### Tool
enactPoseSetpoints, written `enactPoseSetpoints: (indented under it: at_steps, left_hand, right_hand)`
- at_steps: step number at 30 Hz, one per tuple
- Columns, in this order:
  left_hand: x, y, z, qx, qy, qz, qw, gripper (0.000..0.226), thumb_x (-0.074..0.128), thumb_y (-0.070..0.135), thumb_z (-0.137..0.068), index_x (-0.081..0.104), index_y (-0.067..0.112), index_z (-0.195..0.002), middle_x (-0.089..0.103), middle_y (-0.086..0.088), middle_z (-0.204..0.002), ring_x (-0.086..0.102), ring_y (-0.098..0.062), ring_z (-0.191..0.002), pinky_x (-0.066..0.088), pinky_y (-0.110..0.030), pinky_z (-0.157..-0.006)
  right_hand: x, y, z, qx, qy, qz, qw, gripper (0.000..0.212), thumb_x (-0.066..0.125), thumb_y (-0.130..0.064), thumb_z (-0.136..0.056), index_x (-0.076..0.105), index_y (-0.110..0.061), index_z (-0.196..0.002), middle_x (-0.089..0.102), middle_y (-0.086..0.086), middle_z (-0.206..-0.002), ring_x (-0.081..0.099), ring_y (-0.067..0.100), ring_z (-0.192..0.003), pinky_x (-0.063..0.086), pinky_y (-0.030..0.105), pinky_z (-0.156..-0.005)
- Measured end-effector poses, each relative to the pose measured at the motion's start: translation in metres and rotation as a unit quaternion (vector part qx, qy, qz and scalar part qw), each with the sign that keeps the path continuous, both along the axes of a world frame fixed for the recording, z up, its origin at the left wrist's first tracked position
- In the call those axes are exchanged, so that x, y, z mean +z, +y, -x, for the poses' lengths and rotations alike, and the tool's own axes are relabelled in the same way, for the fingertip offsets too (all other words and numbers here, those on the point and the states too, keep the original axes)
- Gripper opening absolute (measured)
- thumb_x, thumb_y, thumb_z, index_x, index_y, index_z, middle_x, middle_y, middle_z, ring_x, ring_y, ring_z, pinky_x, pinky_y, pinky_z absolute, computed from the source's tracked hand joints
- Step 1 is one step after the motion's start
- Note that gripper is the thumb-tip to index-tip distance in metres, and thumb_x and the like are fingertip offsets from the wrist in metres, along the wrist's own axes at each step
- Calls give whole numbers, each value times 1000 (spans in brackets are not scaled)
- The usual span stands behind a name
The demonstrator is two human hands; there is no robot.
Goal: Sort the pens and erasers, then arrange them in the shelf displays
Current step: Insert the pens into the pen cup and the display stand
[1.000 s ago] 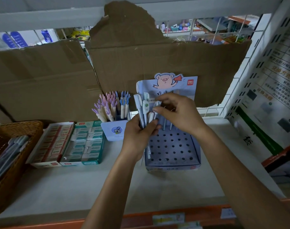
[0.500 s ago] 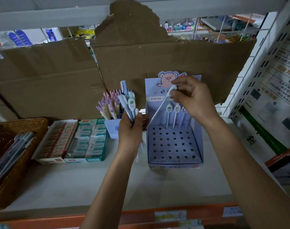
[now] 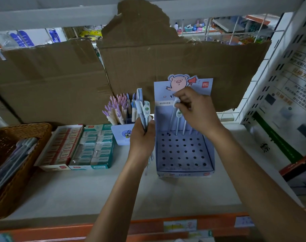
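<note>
The left hand point(image 3: 141, 137) is holding a bunch of pens point(image 3: 143, 109) near the middle of the frame. Its fingers are curling tight around them, and the pens are sticking up out of the fist. The right hand point(image 3: 195, 110) is pinching the top of one white pen point(image 3: 172, 119) with its thumb and fingertips. This pen is leaning, and its tip is touching a hole in the back left corner of the purple display box point(image 3: 183, 172). The box is sitting on the shelf point(image 3: 96, 193), right of the middle. A few more pens point(image 3: 177, 124) are standing up in its back row, and the other holes are showing. A pig picture card point(image 3: 177, 82) is standing up at the back of the box.

Just left of the left hand, a small pen cup point(image 3: 121, 135) is holding purple-topped pens point(image 3: 117, 109). Further left, a green eraser box point(image 3: 94, 147) and a red eraser box point(image 3: 61, 147) are lying side by side, touching. At the left edge, a wicker basket point(image 3: 35, 130) is holding loose pens point(image 3: 14, 159). Brown cardboard point(image 3: 166, 58) is standing behind it all.
</note>
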State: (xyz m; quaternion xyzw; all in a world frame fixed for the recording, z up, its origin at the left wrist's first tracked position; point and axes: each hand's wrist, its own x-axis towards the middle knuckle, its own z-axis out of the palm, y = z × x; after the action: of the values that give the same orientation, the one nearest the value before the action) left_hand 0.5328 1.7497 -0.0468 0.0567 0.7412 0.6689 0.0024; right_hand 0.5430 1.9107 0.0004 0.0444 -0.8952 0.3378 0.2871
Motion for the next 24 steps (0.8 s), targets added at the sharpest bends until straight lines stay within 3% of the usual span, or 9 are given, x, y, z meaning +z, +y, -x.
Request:
enactPoseSetpoints:
  at_steps: [3, 7, 10, 12, 13, 15, 18, 24]
  left_hand:
    - [0, -1, -1, -16, -1, 2, 1000, 15, 44, 23, -99, 52, 28, -89, 47, 9, -63, 41, -9, -56, 34, -30, -56]
    - [0, 0, -2, -18, -6, -3, 1000, 10, 45, 22, -99, 50, 26, -93, 48, 6, -68, 42, -13, -70, 34, -34, -69]
    - [-2, 1, -2, -18, -12, -1, 1000, 6, 45, 21, -99, 51, 23, -98, 53, -23, -83, 39, -23, -72, 34, -34, -70]
    - [-3, 1, -2, -15, -15, 3, 1000, 6, 46, 21, -99, 51, 20, -99, 54, -29, -94, 38, -41, -74, 34, -34, -70]
    - [-3, 1, -2, -17, -14, 2, 1000, 6, 45, 21, -99, 51, 19, -100, 53, -24, -84, 38, -41, -73, 34, -34, -70]
    - [-4, 1, -2, -21, -7, 0, 1000, 5, 45, 22, -99, 50, 21, -98, 49, -2, -70, 41, -20, -65, 34, -35, -70]
    - [-5, 1, -1, -24, -5, -1, 1000, 7, 45, 22, -99, 51, 19, -100, 49, -6, -71, 41, -13, -66, 34, -35, -70]
    - [-4, 3, -3, -23, -8, 3, 1000, 8, 45, 26, -99, 50, 29, -94, 51, 5, -73, 44, -13, -68, 37, -33, -70]
  right_hand:
    - [-4, 0, 2, -6, -12, -22, 1000, 21, 61, -12, -90, 61, -7, -111, 70, 7, -97, 66, 18, -88, 53, 29, -78]
    - [-5, 3, 4, -22, -9, -39, 999, 21, 61, -11, -90, 60, -7, -111, 69, 9, -97, 66, 21, -88, 53, 31, -78]
    - [-6, 5, 4, -30, -12, -51, 998, 21, 60, -11, -90, 58, -7, -111, 69, 10, -95, 66, 22, -85, 52, 31, -76]
    - [-6, 6, 5, -33, -12, -58, 998, 20, 59, -11, -91, 58, -7, -110, 69, 9, -94, 65, 21, -83, 48, 27, -73]
    - [-6, 6, 5, -35, -13, -63, 997, 20, 58, -11, -91, 58, -7, -110, 69, 9, -94, 65, 20, -82, 45, 25, -72]
    - [-5, 7, 6, -36, -14, -76, 996, 20, 57, -11, -92, 57, -6, -111, 68, 9, -94, 64, 21, -82, 43, 24, -71]
    - [-5, 7, 8, -34, -12, -96, 995, 20, 57, -11, -92, 57, -5, -111, 68, 11, -95, 65, 24, -84, 50, 31, -73]
    - [-10, 6, 9, -36, -11, -118, 992, 18, 62, -13, -89, 62, -4, -105, 68, 12, -94, 63, 27, -89, 50, 33, -77]
